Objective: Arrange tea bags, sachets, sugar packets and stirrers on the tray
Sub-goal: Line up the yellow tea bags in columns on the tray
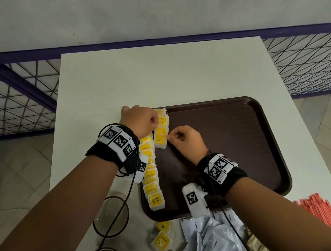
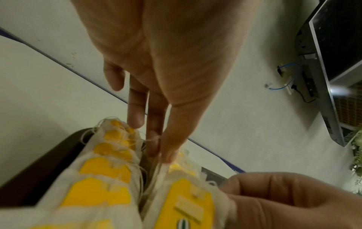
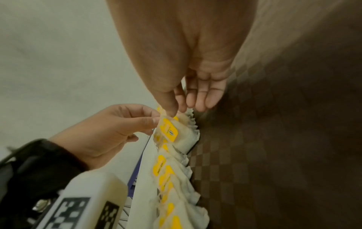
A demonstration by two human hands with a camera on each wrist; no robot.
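A dark brown tray [image 1: 238, 140] lies on the white table. Tea bags with yellow tags [image 1: 151, 176] overlap in a long row along the tray's left edge. A second short stack of tea bags [image 1: 161, 137] starts beside that row at the far end. My left hand [image 1: 155, 122] pinches the far end of this short stack between thumb and forefinger [image 2: 156, 148]. The near right edge of the same stack [image 3: 169, 131] is pinched by my right hand [image 1: 170, 136]. The other right fingers [image 3: 203, 99] hang straight over the tray.
Near the front edge lie white coffee sachets [image 1: 210, 236], a few loose tea bags [image 1: 161, 240] and red stirrers [image 1: 322, 213] at the right. Two glass cups [image 1: 112, 216] stand at front left. A wire fence [image 1: 21, 98] runs behind the table.
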